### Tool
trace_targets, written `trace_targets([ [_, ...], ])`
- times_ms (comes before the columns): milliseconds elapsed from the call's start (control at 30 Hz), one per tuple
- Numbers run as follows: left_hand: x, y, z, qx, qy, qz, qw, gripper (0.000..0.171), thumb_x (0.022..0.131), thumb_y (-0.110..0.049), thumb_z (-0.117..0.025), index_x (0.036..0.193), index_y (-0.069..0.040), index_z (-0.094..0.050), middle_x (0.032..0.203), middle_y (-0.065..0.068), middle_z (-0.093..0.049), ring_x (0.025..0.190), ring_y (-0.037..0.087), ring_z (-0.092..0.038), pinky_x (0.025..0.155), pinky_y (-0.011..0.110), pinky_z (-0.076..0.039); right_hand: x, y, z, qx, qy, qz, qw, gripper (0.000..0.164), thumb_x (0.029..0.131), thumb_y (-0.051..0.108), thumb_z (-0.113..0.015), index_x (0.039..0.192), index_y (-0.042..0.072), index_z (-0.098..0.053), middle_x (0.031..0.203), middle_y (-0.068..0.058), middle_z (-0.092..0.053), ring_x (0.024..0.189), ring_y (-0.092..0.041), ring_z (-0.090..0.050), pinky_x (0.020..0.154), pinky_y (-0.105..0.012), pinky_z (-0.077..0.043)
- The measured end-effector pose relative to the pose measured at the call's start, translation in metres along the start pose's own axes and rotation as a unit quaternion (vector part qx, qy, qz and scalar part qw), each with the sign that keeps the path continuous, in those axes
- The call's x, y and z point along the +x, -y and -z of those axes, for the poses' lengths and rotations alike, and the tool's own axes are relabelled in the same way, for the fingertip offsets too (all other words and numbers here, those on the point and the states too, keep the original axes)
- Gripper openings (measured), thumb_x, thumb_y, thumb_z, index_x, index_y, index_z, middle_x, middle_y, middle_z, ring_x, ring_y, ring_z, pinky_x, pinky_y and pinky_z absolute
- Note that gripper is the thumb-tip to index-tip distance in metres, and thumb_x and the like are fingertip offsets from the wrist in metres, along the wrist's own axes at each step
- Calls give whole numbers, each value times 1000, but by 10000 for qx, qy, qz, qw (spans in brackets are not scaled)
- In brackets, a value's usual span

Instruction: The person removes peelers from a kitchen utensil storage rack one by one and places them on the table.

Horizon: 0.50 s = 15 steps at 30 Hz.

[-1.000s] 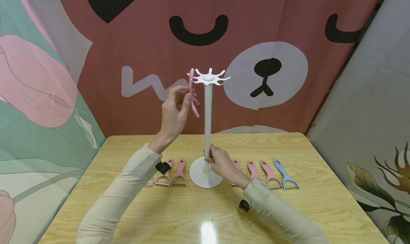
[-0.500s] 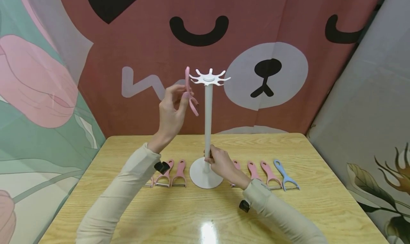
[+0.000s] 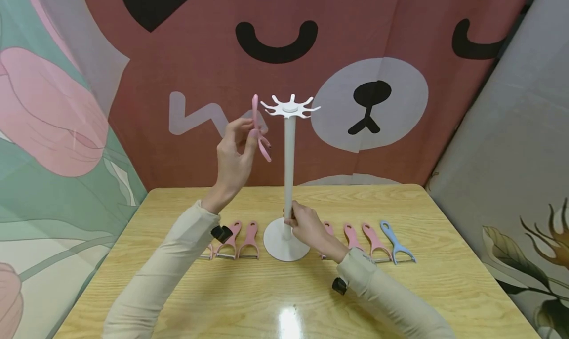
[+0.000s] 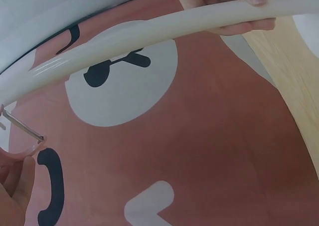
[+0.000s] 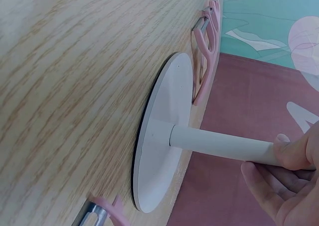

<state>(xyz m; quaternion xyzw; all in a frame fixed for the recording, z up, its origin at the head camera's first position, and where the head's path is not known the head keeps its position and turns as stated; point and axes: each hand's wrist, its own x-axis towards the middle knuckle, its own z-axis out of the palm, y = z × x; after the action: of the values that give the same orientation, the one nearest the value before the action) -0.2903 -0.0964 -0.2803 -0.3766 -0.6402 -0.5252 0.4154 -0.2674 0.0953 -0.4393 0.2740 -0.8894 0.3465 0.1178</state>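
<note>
A white stand (image 3: 289, 166) with a round base and a ring of hooks (image 3: 291, 106) at its top stands on the table. My left hand (image 3: 234, 153) pinches a pink peeler (image 3: 255, 112) upright, handle end up, just left of the hooks and apart from them. In the left wrist view the blade of this peeler (image 4: 22, 126) shows near the pole. My right hand (image 3: 309, 225) grips the lower pole above the base; the right wrist view shows thumb and fingers (image 5: 291, 153) around it.
Pink peelers (image 3: 250, 240) lie left of the base (image 3: 280, 247), partly behind my left sleeve. To the right lie more pink peelers (image 3: 372, 237) and a blue peeler (image 3: 393, 240). A printed curtain (image 3: 200, 57) hangs behind the wooden table (image 3: 249, 299).
My left hand has drawn the pink peeler leftward, from against the hooks to a small gap beside them. My right hand and the stand have stayed in place.
</note>
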Motion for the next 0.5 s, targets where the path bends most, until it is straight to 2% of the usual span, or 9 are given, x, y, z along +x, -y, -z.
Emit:
trace_targets([
  [300,-8,7,7,4,-89,61,9999,22,99,5,-53,121,9,-50,104,21,-67,80,35,-68,75,29,-57,0,0,0,53,-19,-27,10000,13,91,0,-70,99,4,-59,81,-3,-62,75,-19,-64,57,-27,-52],
  [500,-17,11,12,190,-101,175,9996,22,98,6,-54,120,9,-52,101,21,-67,80,34,-68,74,27,-57,0,0,-1,52,1,-35,10000,14,90,0,-70,99,3,-60,82,-3,-62,77,-19,-64,58,-27,-52],
])
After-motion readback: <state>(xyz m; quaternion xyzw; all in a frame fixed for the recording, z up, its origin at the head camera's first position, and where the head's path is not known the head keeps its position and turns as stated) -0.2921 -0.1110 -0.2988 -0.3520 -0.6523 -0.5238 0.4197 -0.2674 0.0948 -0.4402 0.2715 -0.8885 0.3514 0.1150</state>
